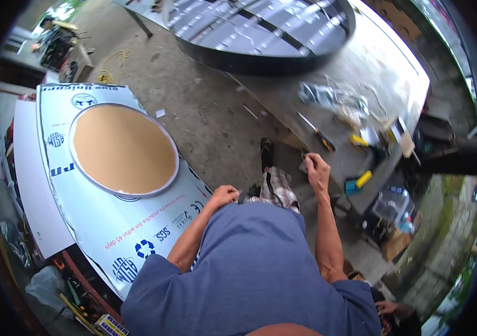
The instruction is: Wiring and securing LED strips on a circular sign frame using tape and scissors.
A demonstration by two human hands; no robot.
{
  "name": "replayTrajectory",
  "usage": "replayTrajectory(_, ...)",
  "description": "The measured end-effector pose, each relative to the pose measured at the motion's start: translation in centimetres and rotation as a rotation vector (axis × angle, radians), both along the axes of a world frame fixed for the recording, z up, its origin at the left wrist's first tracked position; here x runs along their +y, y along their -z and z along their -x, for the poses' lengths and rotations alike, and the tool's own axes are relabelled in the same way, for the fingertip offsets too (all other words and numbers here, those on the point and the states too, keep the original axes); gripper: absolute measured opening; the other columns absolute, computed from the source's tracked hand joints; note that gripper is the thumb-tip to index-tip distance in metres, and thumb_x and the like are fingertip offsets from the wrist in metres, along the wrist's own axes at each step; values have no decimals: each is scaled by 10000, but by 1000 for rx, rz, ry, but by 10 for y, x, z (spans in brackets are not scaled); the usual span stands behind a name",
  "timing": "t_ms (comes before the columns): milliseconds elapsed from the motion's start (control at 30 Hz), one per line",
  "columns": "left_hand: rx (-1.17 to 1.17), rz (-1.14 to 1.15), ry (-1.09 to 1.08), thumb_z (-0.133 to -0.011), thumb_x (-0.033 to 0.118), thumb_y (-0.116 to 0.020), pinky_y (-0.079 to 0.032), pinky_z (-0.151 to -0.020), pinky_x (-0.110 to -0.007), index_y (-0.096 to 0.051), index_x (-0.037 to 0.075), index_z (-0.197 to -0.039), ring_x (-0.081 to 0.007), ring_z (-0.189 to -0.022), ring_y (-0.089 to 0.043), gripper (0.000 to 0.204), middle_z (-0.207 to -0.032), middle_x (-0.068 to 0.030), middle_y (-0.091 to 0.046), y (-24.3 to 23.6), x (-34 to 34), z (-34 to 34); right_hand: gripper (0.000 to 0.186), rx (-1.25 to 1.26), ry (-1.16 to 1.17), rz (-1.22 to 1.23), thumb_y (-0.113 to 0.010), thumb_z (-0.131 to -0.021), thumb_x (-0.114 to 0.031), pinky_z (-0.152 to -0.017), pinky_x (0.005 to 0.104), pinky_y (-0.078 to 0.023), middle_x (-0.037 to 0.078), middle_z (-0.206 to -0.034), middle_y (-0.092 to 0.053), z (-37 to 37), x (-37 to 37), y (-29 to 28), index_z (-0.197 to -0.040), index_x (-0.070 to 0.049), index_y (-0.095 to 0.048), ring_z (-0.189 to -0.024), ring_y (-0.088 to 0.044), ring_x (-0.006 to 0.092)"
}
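My left hand is at my waist, its fingers curled in beside my plaid shorts; what they grip, if anything, is hidden. Held out over the table's near edge, my right hand is pinched closed around something small and greyish that I cannot make out. Nearest to it on the grey table lies a screwdriver with a black and orange handle. Farther off, a large round dark-rimmed frame with rows of light strips inside rests on the table.
Left stands a film-covered sheet with a round tan panel on it. Yellow-handled tools, a clear plastic bag and cables lie on the table. Yellow cord is on the floor. Another person's hand shows lower right.
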State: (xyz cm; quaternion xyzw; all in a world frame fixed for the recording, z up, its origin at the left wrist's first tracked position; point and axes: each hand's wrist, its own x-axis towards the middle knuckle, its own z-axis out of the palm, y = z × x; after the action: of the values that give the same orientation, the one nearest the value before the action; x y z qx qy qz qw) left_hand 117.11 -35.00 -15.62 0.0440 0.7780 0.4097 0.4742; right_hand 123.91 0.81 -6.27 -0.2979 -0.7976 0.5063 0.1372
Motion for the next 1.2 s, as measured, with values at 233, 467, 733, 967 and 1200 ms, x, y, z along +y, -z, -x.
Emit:
replayTrajectory(233, -51, -52, -324, -939, 212, -649, -464, -529, -284, -699, -3, -1041, -122, -609, -591, 243, -779, -53, -683, -14, 14, 105, 148, 14, -112, 178, -636, -951, -118, -579, 253, -500, 56, -757, -698, 96, -2, -6, -1008, 7, -689, -623, -640, 99)
replayTrajectory(467, 79, -78, -719, -955, 224, -637, -426, -482, -284, -692, 19, -969, -119, -555, -549, 212, -713, -42, -640, -59, 10, 282, 189, -143, -313, 257, -675, -912, -159, -621, 284, -504, 64, -733, -692, 189, 21, -35, -997, 6, -713, -667, -641, 115)
replayTrajectory(733, 418, -249, -916, -990, 277, -595, -496, -541, -273, -689, 22, -1009, -120, -609, -604, 272, -798, -54, -685, -68, -43, 539, 302, -365, -639, 80, -683, -863, -265, -682, 357, -517, 182, -826, -726, 260, 10, -37, -967, 14, -732, -746, -706, 260)
replayTrajectory(967, 629, -222, -773, -936, 213, -664, -515, -566, -270, -718, 18, -1019, -119, -663, -658, 219, -820, -56, -720, -85, -31, 746, 320, -543, -434, 8, -643, -857, -286, -706, 463, -515, 254, -842, -694, 272, -28, 3, -931, 16, -719, -813, -703, 383)
replayTrajectory(1200, 782, -4, -535, -773, 443, -793, -547, -680, -369, -739, 48, -984, -213, -718, -710, 451, -797, -81, -732, -43, 19, 913, 328, -770, -261, 107, -586, -861, -226, -808, 453, -529, 234, -1012, -712, 245, -109, 54, -1072, -11, -717, -964, -705, 363)
